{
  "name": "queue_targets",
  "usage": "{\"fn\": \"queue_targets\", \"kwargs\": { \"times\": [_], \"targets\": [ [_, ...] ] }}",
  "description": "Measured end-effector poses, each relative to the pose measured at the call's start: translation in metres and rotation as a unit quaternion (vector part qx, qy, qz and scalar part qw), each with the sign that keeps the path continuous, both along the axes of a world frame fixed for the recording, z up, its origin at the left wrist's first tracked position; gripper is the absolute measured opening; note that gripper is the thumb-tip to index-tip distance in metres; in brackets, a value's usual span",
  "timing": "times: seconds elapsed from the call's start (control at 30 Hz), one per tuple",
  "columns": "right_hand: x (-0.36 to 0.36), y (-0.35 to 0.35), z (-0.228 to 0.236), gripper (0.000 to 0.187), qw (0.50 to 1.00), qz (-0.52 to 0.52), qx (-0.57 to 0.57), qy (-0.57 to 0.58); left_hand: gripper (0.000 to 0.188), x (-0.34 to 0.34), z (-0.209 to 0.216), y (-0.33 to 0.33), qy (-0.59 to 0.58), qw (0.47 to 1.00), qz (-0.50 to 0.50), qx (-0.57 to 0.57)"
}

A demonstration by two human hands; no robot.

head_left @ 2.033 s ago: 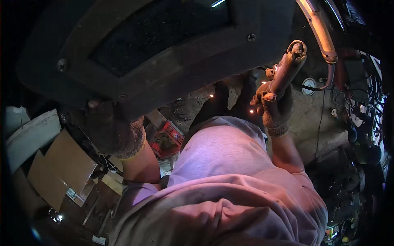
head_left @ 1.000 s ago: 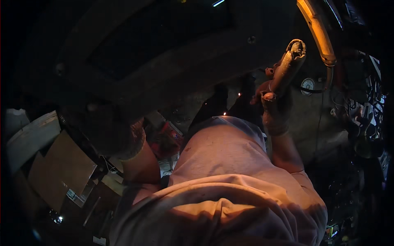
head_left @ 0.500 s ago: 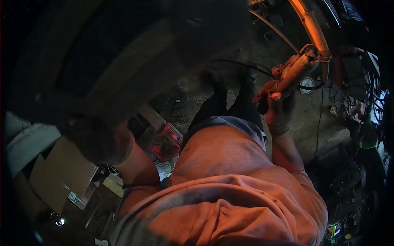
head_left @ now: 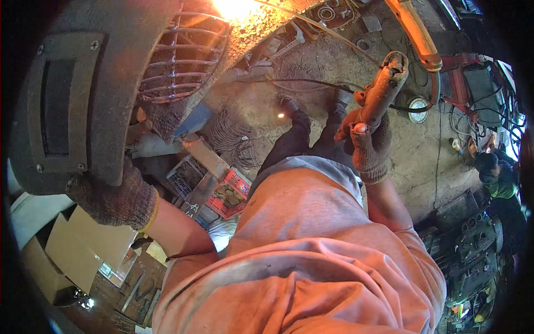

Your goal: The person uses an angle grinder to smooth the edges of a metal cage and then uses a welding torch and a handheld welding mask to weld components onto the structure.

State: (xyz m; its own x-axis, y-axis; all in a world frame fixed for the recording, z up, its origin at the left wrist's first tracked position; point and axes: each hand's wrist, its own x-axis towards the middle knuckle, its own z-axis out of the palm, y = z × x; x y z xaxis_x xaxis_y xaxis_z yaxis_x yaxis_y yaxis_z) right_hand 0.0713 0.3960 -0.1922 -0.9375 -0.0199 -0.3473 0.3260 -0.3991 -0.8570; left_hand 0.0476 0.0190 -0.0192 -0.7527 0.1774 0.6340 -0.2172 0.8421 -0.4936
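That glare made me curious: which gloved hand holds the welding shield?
The left hand, gripping the welding shield near its lower edge; the right hand holds an electrode holder.

The left hand (head_left: 114, 196), in a brown knitted glove (head_left: 136, 203), holds a dark, windowed welding shield (head_left: 108, 106) by its lower edge. The right hand (head_left: 371, 149) grips a brown cylindrical electrode holder (head_left: 382, 96); a thin rod (head_left: 328, 29) runs from it toward orange glare (head_left: 238, 8) beside a curved-bar metal grille (head_left: 183, 64).

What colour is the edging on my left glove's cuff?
Yellow edging, best in the head view.
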Motion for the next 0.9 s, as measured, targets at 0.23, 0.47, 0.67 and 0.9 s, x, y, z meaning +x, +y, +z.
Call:
{"fn": "queue_targets", "kwargs": {
  "times": [0.23, 0.47, 0.67, 0.9],
  "targets": [
    [-0.002, 0.017, -0.011, 0.071, 1.000, 0.028, -0.006, 0.001, 0.053, 0.000, -0.022, 0.013, -0.006, 0.994, -0.042, 0.102],
    [0.005, 0.012, -0.010, 0.074, 0.999, 0.036, 0.013, -0.007, 0.049, 0.007, -0.026, 0.013, -0.031, 0.988, -0.063, 0.134],
    [0.007, 0.013, -0.012, 0.090, 0.995, 0.061, 0.078, -0.020, 0.062, 0.009, -0.030, 0.022, -0.002, 0.990, -0.038, 0.137],
    [0.006, 0.010, -0.013, 0.089, 0.992, 0.064, 0.105, -0.018, 0.052, 0.008, -0.033, 0.015, -0.015, 0.990, -0.062, 0.124]
  ]
}}
